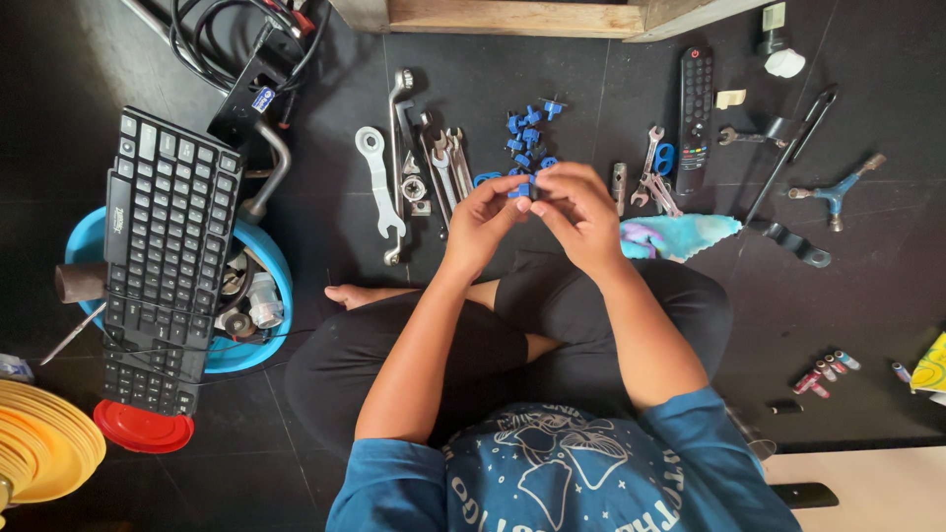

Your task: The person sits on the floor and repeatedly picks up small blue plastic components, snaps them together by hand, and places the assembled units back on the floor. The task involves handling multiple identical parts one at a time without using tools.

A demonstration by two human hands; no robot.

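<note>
Posture: I sit cross-legged on the dark floor, both hands raised together just above my knees.
Left hand: fingers pinched on the left side of a small blue plastic piece; grip closed on it.
Right hand: fingertips curled onto the same piece from the right; the two hands touch at the piece.
Piece in hand: held between both sets of fingertips, in the air, just in front of the loose pile. Most of it is covered by my fingers, so I cannot tell its exact shape or whether it is one part or two.
Loose pile: a cluster of blue pieces lies on the floor just beyond my hands, scattered and unsorted.
Progress, as judged: one piece is in work; the pile appears untouched for the most part. I see no separate group of finished pieces, so the bulk seems left.
Tools nearby: a row of wrenches lies left of the pile; none is in use.
Other items: a remote control and a coloured cloth lie to the right; a keyboard rests across a blue tub on the far left.
</note>
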